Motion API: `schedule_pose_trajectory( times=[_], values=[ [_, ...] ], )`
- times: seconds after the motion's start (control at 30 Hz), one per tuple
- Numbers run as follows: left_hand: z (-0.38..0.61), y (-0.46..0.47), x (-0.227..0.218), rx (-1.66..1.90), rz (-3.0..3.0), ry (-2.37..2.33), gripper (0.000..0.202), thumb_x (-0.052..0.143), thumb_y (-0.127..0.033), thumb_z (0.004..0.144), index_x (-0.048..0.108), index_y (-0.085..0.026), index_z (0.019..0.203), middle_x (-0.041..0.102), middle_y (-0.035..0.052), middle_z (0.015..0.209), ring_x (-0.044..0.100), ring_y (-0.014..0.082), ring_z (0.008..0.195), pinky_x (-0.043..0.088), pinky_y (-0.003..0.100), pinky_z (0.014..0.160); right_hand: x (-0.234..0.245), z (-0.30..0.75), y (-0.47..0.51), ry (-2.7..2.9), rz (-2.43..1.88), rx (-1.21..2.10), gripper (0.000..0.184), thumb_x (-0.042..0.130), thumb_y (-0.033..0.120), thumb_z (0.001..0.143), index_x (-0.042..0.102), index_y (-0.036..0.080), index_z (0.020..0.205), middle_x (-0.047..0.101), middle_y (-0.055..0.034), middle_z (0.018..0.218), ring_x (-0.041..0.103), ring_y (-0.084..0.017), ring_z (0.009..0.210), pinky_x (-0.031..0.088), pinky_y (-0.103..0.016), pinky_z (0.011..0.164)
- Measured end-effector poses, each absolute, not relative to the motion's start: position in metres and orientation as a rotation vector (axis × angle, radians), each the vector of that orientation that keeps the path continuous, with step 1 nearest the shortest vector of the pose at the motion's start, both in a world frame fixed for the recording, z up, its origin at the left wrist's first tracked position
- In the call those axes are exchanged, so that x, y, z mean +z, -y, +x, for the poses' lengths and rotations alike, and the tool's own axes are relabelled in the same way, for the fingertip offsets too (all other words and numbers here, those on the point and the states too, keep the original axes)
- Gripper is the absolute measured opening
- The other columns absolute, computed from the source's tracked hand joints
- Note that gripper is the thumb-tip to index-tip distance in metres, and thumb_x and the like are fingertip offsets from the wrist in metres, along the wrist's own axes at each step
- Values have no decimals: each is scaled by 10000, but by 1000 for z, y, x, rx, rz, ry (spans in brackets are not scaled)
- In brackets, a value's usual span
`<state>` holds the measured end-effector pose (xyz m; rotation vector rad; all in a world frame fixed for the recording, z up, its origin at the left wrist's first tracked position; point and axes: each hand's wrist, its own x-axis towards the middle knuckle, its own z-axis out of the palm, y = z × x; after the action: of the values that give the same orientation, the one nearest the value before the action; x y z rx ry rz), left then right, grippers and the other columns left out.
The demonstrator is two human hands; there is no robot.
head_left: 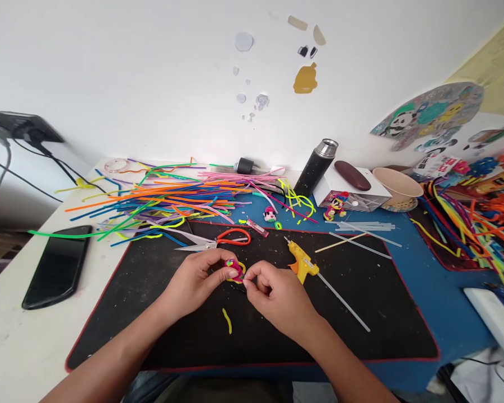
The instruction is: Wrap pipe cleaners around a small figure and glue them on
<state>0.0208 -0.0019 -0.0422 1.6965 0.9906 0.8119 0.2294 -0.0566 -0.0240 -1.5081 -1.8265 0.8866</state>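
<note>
My left hand [195, 282] pinches a small magenta and yellow pipe-cleaner figure [237, 271] between thumb and fingers, above the black mat [151, 324]. At the figure's right edge my right hand [275, 294] is closed in a pinch; what its fingertips grip is too small to make out. A short yellow pipe-cleaner piece [227, 321] lies on the mat below the hands. Just beyond them are scissors [212, 244] with orange handles. To the right of my right hand rests a yellow hot glue gun [303, 263] with a long glue stick [344, 303] in it.
A heap of coloured pipe cleaners [163, 196] covers the back left, near a black phone [59, 266]. Behind stand a dark flask [315, 168], a white box [348, 190] and a finished-looking small figure [336, 206]. Glue sticks [365, 226] and more pipe cleaners [457, 218] lie right.
</note>
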Motion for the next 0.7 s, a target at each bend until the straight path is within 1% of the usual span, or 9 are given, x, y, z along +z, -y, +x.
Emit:
schedule_pose_trajectory(
  times=[0.13,0.3,0.53,0.7],
  values=[
    [18,2,-43,776,1730,-970,139,699,-345,943,757,-219,940,797,25,860,709,183,755,549,248,732,-25,230,54,1820,-1503,902,59,623,188,872,663,219,844,419,107,514,402,-96,453,331,-230,532],
    [18,2,-38,777,1718,-960,140,707,-347,936,763,-219,921,797,25,859,709,182,752,547,246,735,-26,232,55,1816,-1490,941,62,638,172,871,669,220,848,417,113,509,410,-95,454,330,-231,539],
    [18,1,-30,720,1701,-911,167,696,-355,944,779,-212,924,797,39,846,701,187,732,560,270,745,-26,233,55,1789,-1486,1000,61,655,170,868,675,220,838,420,118,502,401,-92,451,325,-231,528],
    [17,2,-29,702,1567,-843,207,720,-388,935,783,-193,905,781,48,816,697,188,729,559,271,709,-24,233,56,1752,-1477,1079,60,660,192,870,670,219,817,404,119,501,375,-88,452,318,-230,517]
  ],
)
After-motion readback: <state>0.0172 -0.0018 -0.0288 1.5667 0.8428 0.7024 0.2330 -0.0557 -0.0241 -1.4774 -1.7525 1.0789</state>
